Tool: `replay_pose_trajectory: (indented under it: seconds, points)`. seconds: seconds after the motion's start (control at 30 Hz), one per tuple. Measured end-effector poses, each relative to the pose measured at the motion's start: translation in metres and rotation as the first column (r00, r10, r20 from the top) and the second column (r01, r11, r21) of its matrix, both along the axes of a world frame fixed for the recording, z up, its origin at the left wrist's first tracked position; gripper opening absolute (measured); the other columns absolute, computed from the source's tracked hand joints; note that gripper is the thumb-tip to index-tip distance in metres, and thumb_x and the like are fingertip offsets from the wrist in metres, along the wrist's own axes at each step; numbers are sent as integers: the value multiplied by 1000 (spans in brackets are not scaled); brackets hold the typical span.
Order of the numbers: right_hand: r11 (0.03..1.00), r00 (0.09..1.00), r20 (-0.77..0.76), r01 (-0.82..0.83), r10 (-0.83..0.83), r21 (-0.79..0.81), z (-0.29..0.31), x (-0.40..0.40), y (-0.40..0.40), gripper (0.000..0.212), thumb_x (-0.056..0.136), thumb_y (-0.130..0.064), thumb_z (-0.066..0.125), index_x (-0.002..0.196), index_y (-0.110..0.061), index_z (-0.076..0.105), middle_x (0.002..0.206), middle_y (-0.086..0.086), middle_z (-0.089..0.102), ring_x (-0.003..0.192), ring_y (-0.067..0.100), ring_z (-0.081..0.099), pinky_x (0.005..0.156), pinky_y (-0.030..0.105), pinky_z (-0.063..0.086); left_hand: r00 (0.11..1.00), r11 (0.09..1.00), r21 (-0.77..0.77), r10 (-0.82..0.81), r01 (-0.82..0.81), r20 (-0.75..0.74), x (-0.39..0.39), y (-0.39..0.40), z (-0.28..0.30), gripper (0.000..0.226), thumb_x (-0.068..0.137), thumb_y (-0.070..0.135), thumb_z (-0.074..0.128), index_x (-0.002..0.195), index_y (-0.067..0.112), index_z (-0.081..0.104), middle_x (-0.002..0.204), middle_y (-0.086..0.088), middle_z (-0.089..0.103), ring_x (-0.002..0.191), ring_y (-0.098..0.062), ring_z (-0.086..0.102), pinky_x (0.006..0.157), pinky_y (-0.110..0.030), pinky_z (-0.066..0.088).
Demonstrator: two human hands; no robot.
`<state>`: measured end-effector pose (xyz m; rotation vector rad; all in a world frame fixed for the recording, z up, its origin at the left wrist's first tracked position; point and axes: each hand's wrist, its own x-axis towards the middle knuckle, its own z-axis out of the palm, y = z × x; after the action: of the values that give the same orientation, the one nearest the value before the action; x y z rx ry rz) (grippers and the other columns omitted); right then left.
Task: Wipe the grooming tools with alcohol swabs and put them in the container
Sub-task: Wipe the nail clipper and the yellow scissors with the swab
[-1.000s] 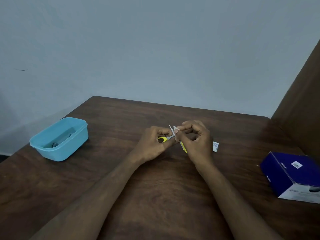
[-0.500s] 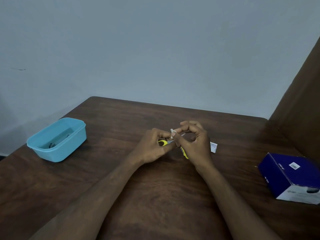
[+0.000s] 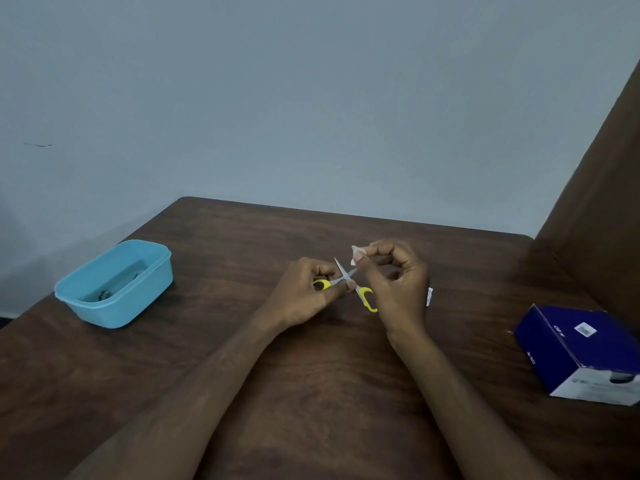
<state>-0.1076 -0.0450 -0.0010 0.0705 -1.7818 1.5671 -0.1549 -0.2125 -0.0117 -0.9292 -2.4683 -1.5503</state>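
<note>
Small scissors (image 3: 346, 277) with yellow handles are held above the middle of the brown table (image 3: 311, 393), blades spread apart. My left hand (image 3: 304, 296) grips one yellow handle. My right hand (image 3: 394, 282) pinches a white alcohol swab (image 3: 357, 254) between thumb and forefinger, just above and to the right of the blade tips, apart from them. The second yellow handle (image 3: 367, 297) pokes out below my right hand. A light blue container (image 3: 86, 303) stands at the table's left side with small dark tools inside.
A dark blue and white box (image 3: 581, 351) lies on its side at the right edge of the table. A torn white swab wrapper (image 3: 429, 296) lies behind my right hand. A brown panel (image 3: 602, 202) rises at the right.
The right hand has lifted the swab up off the blades, which now show bare and spread. The left hand keeps its hold on the handle.
</note>
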Motion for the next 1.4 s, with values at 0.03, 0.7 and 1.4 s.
replay_pose_trajectory:
  seconds: [0.03,0.7,1.4]
  points:
    - [1000,1000,5,-13,13,20,-1,1,0,15,83,-25,87,79,-34,76,94,-9,72,96,20,70,83,41,56,1000,999,29,15,-15,4,-1,-1,0,26,98,33,78,76,19,78,58,12,56,54,-4,41,56,-27,33]
    - [971,970,157,-159,187,-178,-14,-13,0,6,97,-12,77,95,-12,72,84,8,80,73,20,77,60,28,59,989,961,237,134,-145,60,-7,1,2,23,98,34,77,80,20,79,75,-20,64,69,-16,49,66,-41,40]
    - [735,963,-270,198,-21,648,-8,3,-10,16,81,5,84,91,-6,78,103,8,72,98,27,68,84,33,53,881,875,478,-162,-80,444,-11,5,2,35,112,35,54,101,21,84,90,0,77,85,-11,71,74,-29,55]
